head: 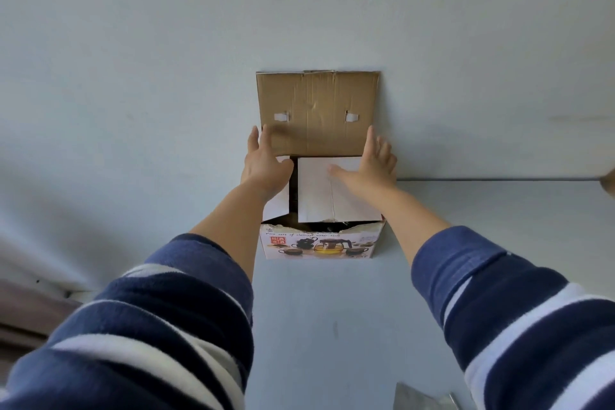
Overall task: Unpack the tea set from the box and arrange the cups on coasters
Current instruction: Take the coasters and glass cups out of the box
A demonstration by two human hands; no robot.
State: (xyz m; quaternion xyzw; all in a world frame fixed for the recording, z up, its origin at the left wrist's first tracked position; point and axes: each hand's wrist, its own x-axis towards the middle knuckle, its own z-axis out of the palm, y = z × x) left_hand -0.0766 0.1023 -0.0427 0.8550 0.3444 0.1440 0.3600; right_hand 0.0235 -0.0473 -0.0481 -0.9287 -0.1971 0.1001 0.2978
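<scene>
Box (319, 243): teapot print, brown lid up; hands, left (266, 166), right (369, 170), flat on white flaps (329, 190).

Soft, even daylight, faint shadows beside the box (319, 240), wide-angle bending at edges, slight blur on sleeves (159, 326).

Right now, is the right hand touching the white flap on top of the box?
Touching. The head view shows the right hand lying flat, fingers spread, on the white flap.
</scene>
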